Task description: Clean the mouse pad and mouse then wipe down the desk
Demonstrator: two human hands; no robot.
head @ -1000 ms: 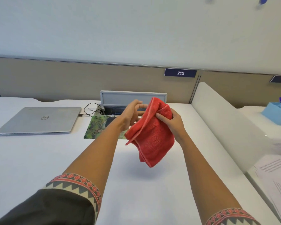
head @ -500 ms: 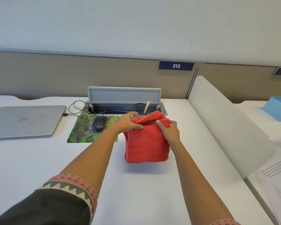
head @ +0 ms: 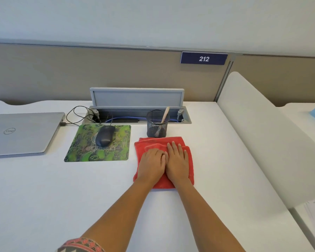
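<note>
A folded red cloth lies flat on the white desk, just right of the mouse pad. Side by side on top of it are both my hands. My left hand has its fingers bent over a raised fold of the cloth. With straight fingers, my right hand presses flat on it. The green patterned mouse pad lies left of the cloth with a dark wired mouse on its far half.
A black mesh pen cup holding a wooden stick stands right behind the cloth. A closed silver laptop lies far left. An open cable tray with cables runs along the back. At the right rises a white divider.
Both hands brought the red cloth down from the air and laid it flat on the desk beside the mouse pad. The camera has tilted downward.
</note>
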